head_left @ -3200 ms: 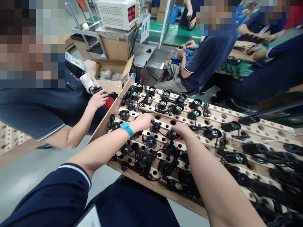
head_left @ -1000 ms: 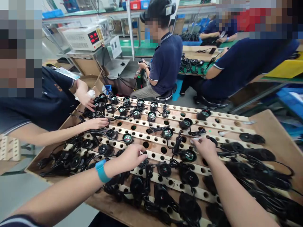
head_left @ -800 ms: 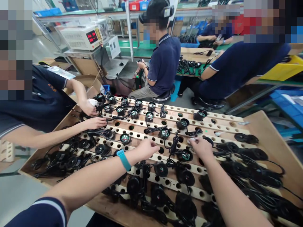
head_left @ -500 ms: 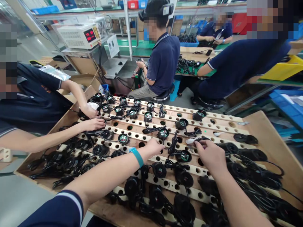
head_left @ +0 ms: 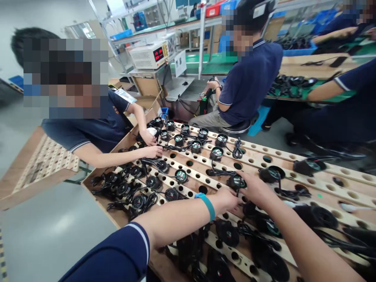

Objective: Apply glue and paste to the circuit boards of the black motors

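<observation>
"Where was the black housing [head_left: 236, 181]?"
"In the wooden tray [head_left: 181, 159], touching the half-curled right hand [head_left: 252, 188]."
"Gripped?"
"I couldn't tell, nor for the left hand [head_left: 227, 199], whose fingers were bent just beside the housing."

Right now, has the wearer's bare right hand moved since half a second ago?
Yes: judged against the pale wooden strips with round holes, the right hand has moved left, to the round black housing with green board.

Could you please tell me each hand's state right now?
Left hand: curled beside a black round part; whether it holds anything is unclear.
Right hand: at that part's edge; grip unclear.
</observation>
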`<state>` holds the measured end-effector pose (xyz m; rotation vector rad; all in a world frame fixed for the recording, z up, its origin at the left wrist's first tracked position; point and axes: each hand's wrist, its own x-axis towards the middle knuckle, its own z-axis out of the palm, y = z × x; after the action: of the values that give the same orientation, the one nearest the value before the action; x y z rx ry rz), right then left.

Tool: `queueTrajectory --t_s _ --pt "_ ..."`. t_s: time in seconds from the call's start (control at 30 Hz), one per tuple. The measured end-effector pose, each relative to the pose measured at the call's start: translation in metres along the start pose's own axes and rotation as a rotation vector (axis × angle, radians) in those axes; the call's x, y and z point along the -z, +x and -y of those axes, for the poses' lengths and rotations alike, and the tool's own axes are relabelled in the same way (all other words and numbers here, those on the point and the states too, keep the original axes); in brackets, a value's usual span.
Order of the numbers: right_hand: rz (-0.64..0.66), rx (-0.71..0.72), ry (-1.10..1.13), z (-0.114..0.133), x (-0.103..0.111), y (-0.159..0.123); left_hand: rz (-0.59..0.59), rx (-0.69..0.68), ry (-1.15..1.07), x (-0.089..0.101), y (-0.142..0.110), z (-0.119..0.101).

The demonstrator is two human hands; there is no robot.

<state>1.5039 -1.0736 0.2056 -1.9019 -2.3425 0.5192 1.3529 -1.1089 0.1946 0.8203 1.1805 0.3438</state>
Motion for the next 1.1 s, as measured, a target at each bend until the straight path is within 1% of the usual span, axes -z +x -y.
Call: queueTrajectory --t_s 0.1,0.23,0.37,0.5,0.63,0.77,0.97,1.1 --pt "-0.015 0.025 -0.011 -0.005 -0.004 0.002 -0.041 0.073 -0.051 -0.001 -0.004 -0.003" --pt "-0.006 0.014 -0.052 0.001 0.002 0.001 -0.004 0.102 -0.1 0.002 -0.018 -0.013" --pt "-0.001 -0.013 -0.054 0.011 0.012 -0.001 0.031 0.056 -0.115 0.006 -0.036 -0.023" --pt "-0.014 -0.008 -0.057 0.02 0.023 -0.005 0.07 0.0 -0.09 0.015 -0.052 -0.032" --pt "-0.014 -0.052 -0.07 0.03 0.035 -0.009 0.086 -0.054 -0.047 0.03 -0.059 -0.04" --pt "-0.048 -0.088 -0.068 0.042 0.046 -0.009 0.085 -0.121 0.006 0.046 -0.063 -0.05" --pt "-0.092 -0.047 -0.024 0.062 0.058 -0.007 0.02 -0.261 0.191 0.072 -0.071 -0.064" --pt "-0.1 -0.001 -0.012 0.078 0.061 -0.01 0.017 -0.349 0.332 0.092 -0.082 -0.074"
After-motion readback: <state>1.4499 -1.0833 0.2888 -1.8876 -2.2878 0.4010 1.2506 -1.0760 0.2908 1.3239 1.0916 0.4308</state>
